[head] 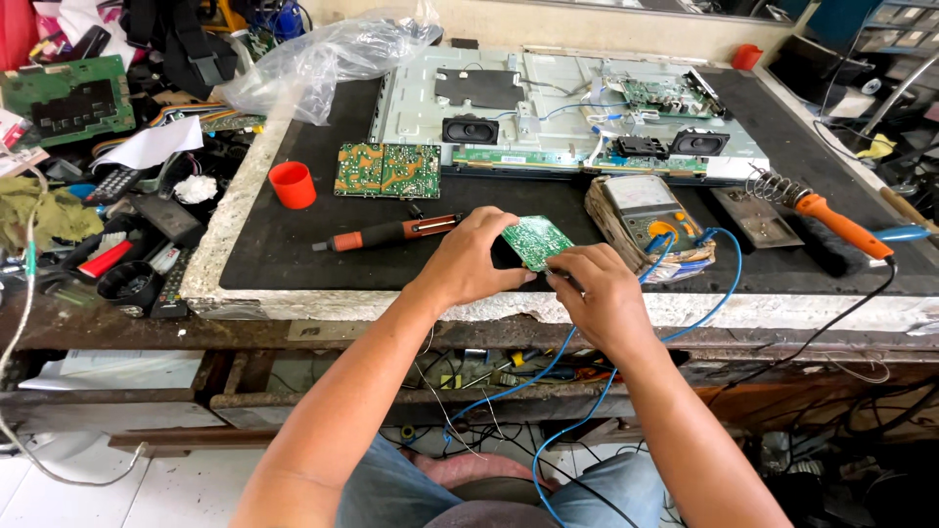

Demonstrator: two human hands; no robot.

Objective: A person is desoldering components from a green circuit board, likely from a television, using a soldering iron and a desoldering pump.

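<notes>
Your left hand (468,259) is closed on the left edge of the small green circuit board (536,241), holding it tilted above the black-matted bench (293,249). Your right hand (599,293) is curled at the board's lower right edge; what it grips cannot be determined. An analog multimeter (648,217) lies just right.

The scene is bright with soft daylight, which seems to come from the upper left. The clear plastic bag (323,54) shines with white glare, and the metal panel (548,98) reflects pale light. The black mat (293,244) stays dark and flat. Shadows under the bench are deep. The wide lens bends the straight lines near the edges. The centre is sharp; the corners look a little soft.
</notes>
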